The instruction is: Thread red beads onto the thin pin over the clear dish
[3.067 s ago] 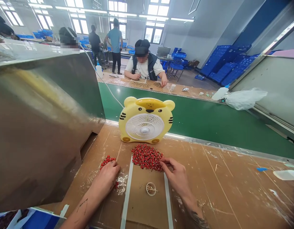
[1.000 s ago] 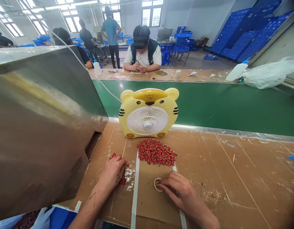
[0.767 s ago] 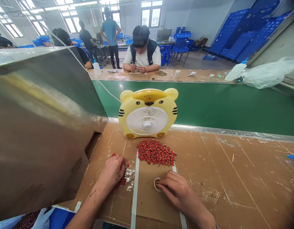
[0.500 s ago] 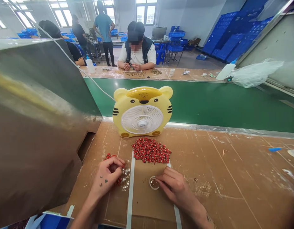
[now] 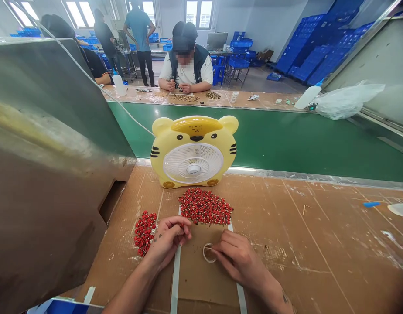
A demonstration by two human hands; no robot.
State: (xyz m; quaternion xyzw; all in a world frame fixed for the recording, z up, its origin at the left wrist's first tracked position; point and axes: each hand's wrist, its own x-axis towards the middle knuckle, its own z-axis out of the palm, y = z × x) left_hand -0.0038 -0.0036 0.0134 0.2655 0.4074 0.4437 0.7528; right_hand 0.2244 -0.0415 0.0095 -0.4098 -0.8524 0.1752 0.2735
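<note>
My left hand (image 5: 172, 239) is closed in a pinch at the left white tape strip, with a bit of red showing at its fingertips. To its left lies a smaller pile of small red parts (image 5: 144, 233). My right hand (image 5: 236, 255) is closed too, its fingertips at the edge of a small round dish with a pale rim (image 5: 204, 258) on the brown board. A thin pale stick (image 5: 209, 248) seems to reach from these fingers over the dish. Beyond both hands spreads a larger heap of red parts with dark and pale ends (image 5: 204, 206).
A yellow animal-faced fan (image 5: 158, 168) stands behind the heap, its cable running up left. A large metal housing (image 5: 57, 174) bounds the left side. Past the green belt (image 5: 286, 139), a person (image 5: 186, 65) sits handling small parts. A blue piece (image 5: 371, 204) lies far right.
My left hand has moved right, away from the smaller red pile, which now shows more fully. My right hand stays at the dish. The whole view has shifted slightly.
</note>
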